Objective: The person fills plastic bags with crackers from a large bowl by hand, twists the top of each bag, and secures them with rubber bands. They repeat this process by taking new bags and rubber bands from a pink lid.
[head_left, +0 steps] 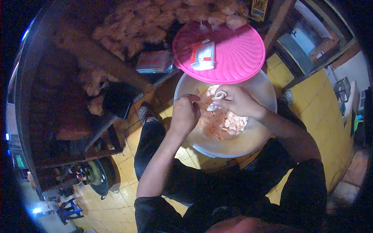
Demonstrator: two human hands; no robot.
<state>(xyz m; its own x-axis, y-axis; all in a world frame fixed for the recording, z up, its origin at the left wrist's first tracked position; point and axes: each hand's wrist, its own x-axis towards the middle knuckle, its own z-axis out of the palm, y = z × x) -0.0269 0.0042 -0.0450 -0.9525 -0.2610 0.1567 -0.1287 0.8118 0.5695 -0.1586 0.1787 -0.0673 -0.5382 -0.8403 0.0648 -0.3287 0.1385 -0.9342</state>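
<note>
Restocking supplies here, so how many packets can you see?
2. A white packet with red print lies on the pink lid; a clear-wrapped reddish packet lies just left of that lid. Others may be hidden.

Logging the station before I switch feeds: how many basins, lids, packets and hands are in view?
Basin: 1
Pink lid: 1
Packets: 2 (white packet on the lid, wrapped packet beside it)
Hands: 2 (left hand; right hand holding a pale piece)
Pale pieces in the basin: heaped, uncountable
Total counted: 6
</note>
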